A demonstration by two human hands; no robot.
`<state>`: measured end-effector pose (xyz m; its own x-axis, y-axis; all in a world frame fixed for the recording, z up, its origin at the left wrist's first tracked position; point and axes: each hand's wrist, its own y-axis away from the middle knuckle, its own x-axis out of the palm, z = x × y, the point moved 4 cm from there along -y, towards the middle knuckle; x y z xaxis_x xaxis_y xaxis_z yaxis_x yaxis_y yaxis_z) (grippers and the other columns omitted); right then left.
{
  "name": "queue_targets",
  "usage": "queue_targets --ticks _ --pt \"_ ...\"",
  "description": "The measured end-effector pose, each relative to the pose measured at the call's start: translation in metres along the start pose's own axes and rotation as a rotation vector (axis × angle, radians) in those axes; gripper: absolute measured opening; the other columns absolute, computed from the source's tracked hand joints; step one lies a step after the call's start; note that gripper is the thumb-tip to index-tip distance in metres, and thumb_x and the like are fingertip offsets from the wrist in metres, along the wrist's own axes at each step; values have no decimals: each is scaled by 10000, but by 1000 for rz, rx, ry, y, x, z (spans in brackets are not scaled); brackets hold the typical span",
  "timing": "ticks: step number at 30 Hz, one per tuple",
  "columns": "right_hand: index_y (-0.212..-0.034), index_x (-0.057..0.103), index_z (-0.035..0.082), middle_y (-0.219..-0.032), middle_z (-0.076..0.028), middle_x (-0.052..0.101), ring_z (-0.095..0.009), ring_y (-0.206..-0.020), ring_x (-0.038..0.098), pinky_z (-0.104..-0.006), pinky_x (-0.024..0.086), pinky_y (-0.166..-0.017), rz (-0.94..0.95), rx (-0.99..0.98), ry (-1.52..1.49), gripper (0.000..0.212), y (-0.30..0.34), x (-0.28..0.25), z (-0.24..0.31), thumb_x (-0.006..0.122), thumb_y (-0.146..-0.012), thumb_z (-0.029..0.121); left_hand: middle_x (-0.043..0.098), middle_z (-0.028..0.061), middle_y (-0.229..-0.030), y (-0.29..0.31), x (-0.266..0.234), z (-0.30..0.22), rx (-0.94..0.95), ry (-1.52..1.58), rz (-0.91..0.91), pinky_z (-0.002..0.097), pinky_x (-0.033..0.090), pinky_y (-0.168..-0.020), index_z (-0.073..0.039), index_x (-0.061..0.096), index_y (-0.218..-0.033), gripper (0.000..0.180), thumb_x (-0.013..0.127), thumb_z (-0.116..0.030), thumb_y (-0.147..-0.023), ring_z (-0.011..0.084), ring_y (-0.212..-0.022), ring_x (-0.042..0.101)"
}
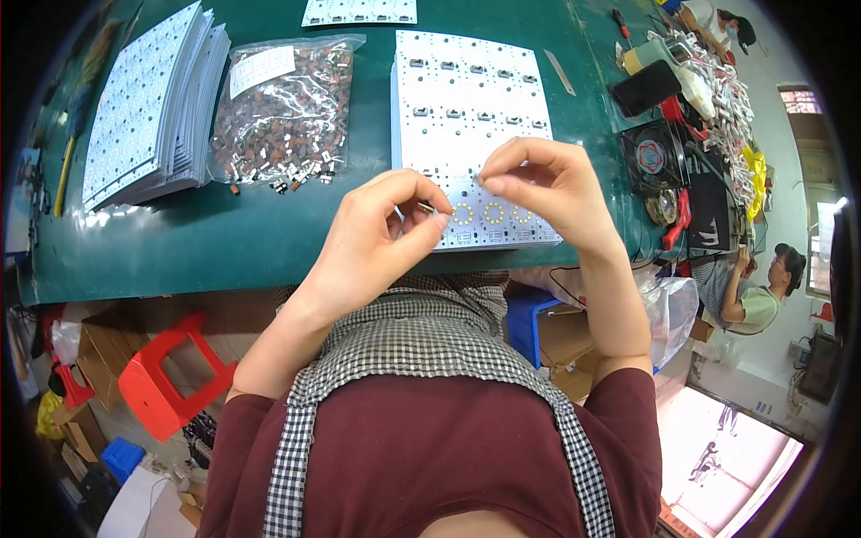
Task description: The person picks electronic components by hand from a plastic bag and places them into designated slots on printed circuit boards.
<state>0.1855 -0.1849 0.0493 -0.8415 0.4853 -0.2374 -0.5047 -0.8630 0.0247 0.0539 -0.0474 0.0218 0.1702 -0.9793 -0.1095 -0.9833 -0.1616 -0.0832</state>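
My left hand (381, 231) is closed in a pinch over the lower left of a white circuit board (462, 134), with a small silvery switch (427, 208) showing between thumb and fingers. Thumb and forefinger of my right hand (547, 184) are pressed together above the same board. A tiny dark part shows at their tips, too small to make out fully. Two rows of small slide switches (477, 68) sit on the far part of the board. Rings of yellow LEDs (493, 213) show on its near part. The board tops a stack.
Left of the board, a clear bag (287, 108) spills small brown and silver switches (291, 175) onto the green table (269, 247). A tall board stack (134, 99) stands far left. A phone (647, 88), fan (659, 157) and screwdriver (621, 23) lie right. Two people sit further right.
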Motion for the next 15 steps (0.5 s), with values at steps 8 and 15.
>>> queue_targets --ticks 8,15 --pt "-832 632 50 -816 -85 602 -266 -810 591 -367 490 -698 -45 -425 798 109 -8 5 5 666 -730 28 588 53 -899 9 -5 18 -36 30 -123 230 405 -580 -12 637 -997 170 553 -4 -850 94 -741 521" --pt "-830 626 48 -829 -85 600 -272 -839 581 -372 483 -722 0 -429 840 99 -16 12 4 644 -734 30 604 55 -890 10 -5 22 -51 17 -153 233 402 -575 -18 647 -1007 174 566 -15 -853 86 -721 520"
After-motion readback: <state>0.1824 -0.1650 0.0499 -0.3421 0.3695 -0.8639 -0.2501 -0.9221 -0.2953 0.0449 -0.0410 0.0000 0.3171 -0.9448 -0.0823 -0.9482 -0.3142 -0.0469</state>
